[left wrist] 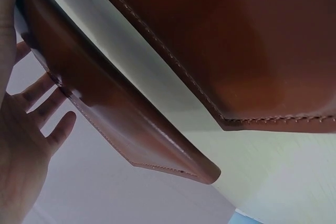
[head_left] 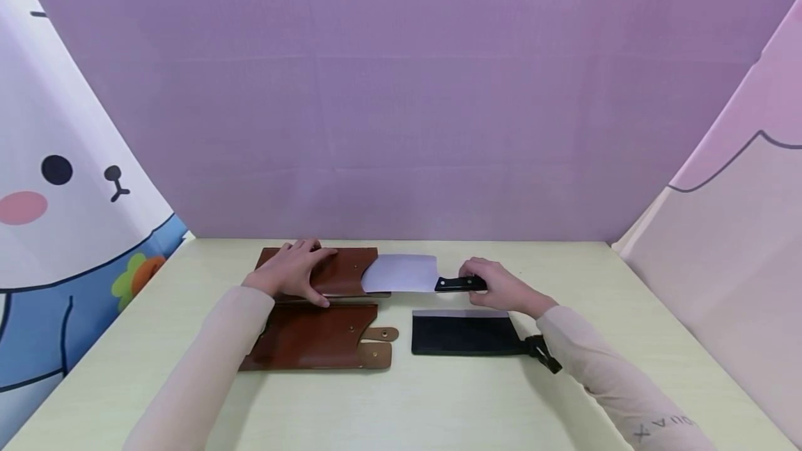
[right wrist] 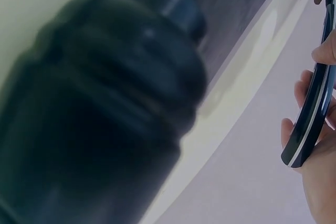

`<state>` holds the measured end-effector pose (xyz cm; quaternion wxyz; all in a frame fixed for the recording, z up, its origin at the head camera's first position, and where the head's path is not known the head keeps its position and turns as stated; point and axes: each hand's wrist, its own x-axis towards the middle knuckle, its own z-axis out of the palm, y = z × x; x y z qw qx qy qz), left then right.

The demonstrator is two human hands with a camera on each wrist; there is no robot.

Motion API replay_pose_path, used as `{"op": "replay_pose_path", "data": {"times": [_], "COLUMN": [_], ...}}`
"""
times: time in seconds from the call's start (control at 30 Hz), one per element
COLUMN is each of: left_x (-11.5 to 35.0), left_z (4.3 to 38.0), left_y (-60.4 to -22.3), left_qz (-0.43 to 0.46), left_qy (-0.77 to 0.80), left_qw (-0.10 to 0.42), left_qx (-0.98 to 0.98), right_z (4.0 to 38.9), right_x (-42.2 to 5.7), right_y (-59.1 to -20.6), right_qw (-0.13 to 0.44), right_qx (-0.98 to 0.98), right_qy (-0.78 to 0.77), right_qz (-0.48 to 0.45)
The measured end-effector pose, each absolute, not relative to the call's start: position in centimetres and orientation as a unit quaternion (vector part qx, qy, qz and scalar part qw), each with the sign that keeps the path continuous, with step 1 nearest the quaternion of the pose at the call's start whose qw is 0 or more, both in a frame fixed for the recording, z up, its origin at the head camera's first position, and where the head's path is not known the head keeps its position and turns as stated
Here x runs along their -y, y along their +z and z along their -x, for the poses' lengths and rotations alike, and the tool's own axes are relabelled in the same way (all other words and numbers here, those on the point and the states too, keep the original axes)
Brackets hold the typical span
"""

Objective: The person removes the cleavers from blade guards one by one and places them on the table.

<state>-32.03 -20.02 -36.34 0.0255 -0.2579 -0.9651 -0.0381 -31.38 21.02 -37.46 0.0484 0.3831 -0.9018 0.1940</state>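
My left hand (head_left: 293, 271) spans the far brown leather sheath (head_left: 343, 271), its thumb at the near edge and its fingers at the far edge. In the left wrist view the fingertips (left wrist: 63, 129) meet the sheath's stitched edge. A cleaver with a broad pale blade (head_left: 404, 273) has its front end inside the sheath's mouth. My right hand (head_left: 501, 285) pinches its black riveted handle (head_left: 460, 284), which also shows in the right wrist view (right wrist: 310, 114). How far the blade reaches inside is hidden.
Nearer me lies a second brown sheath (head_left: 313, 336) with snap straps. To its right rests a cleaver with a black blade (head_left: 464, 335), its handle partly under my right forearm. A purple backdrop (head_left: 401, 103) rises behind the pale table (head_left: 401, 409).
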Motion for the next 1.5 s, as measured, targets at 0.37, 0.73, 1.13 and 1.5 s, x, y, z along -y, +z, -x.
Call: {"op": "replay_pose_path", "data": {"times": [0.37,0.73,1.13,1.5], "left_x": [20.1,20.1,20.3,20.4], "left_z": [32.0,31.9,31.9,31.5], "left_y": [-36.4,-36.3,-36.3,-36.0], "left_qz": [0.258,0.259,0.261,0.258], "left_qy": [-0.037,-0.042,-0.035,-0.036], "left_qw": [0.025,0.023,0.027,0.024], "left_qx": [0.965,0.965,0.964,0.965], "right_z": [31.2,31.4,31.3,31.1], "right_x": [-21.7,-22.6,-23.5,-24.5], "right_y": [-37.5,-37.6,-37.6,-37.6], "right_qw": [0.055,0.058,0.063,0.069], "right_qx": [0.900,0.903,0.906,0.908], "right_qy": [0.198,0.198,0.202,0.203], "right_qz": [-0.384,-0.376,-0.367,-0.359]}}
